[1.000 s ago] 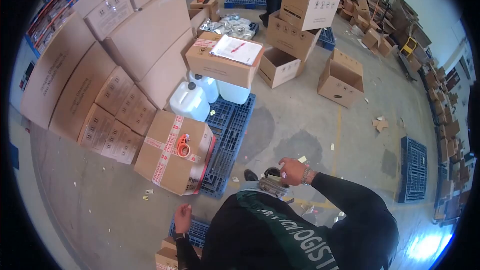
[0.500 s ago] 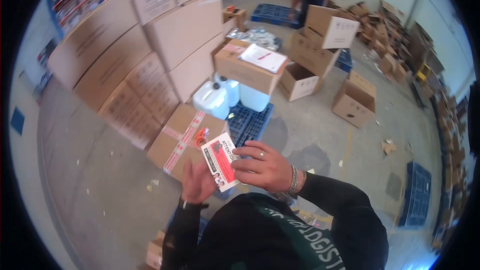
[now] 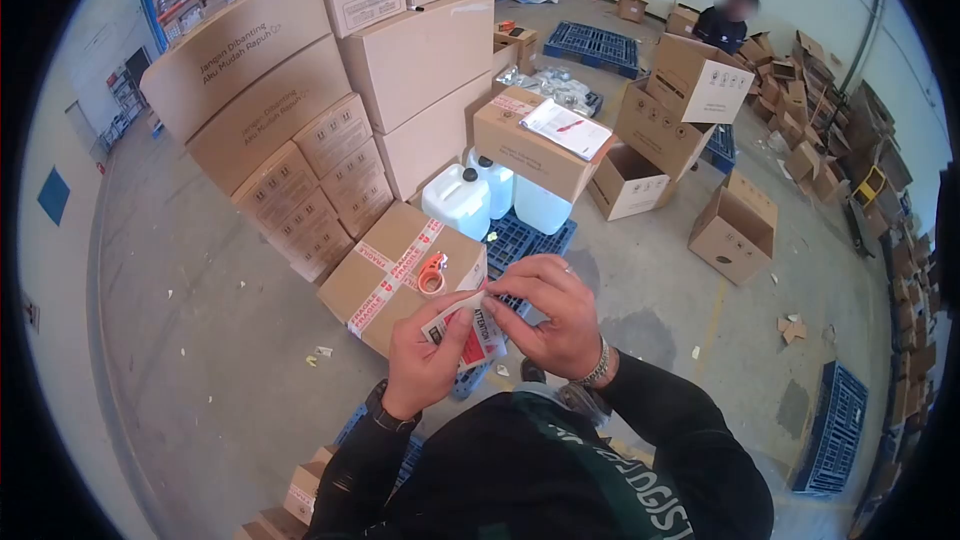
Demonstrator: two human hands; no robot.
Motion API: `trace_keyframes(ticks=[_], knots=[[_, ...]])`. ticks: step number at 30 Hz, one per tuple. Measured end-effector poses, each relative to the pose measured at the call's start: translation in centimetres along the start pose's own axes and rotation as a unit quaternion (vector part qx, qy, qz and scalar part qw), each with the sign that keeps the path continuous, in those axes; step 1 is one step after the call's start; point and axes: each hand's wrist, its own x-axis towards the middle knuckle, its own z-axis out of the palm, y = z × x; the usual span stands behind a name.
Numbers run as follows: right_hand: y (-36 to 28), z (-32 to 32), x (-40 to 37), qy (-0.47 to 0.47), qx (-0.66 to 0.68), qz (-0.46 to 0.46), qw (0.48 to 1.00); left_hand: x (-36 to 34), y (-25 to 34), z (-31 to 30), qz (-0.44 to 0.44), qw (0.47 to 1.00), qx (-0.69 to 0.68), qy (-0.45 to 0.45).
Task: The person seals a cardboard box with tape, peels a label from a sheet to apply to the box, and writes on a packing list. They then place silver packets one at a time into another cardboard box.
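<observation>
A white and red label marked ATTENTION [image 3: 476,343] is held in front of my body. My left hand [image 3: 428,355] grips its left side, thumb across the front. The fingertips of my right hand [image 3: 548,318] pinch its upper edge. Just beyond my hands lies a cardboard box [image 3: 360,258] crossed with red and white FRAGILE tape. On that box, close to my fingers, sits an orange tape dispenser [image 3: 432,280].
Tall stacked cartons [image 3: 420,55] rise behind the taped box. Blue-white jerrycans [image 3: 458,205] and a carton with a clipboard [image 3: 565,128] stand on a blue pallet [image 3: 520,238]. Open boxes [image 3: 733,230] are to the right. A person [image 3: 722,25] is at the back.
My left hand has closed on the label, and my right hand now pinches its upper edge. The view has shifted, and the other person appears farther right and lower behind the boxes.
</observation>
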Motion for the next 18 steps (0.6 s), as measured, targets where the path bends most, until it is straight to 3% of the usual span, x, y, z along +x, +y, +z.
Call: trace_keyframes(ticks=[3,6,9,11,18], knots=[[-0.2,-0.1,0.3,-0.021,0.036,0.008,0.999,-0.3,0.3,-0.4,0.005,0.999,0.031,0.002],[-0.5,-0.1,0.2,-0.056,0.136,0.097,0.984,-0.3,0.5,-0.4,0.035,0.998,0.056,0.005],[-0.3,-0.2,-0.1,-0.070,0.150,0.094,0.982,-0.2,0.3,-0.6,0.077,0.994,0.080,0.009],[-0.3,-0.3,-0.3,-0.075,0.142,0.071,0.984,-0.2,-0.2,-0.7,0.092,0.993,0.067,0.022],[-0.3,-0.8,0.0,-0.052,0.174,-0.069,0.981,0.7,1.3,-2.4,0.257,0.946,0.191,-0.056]])
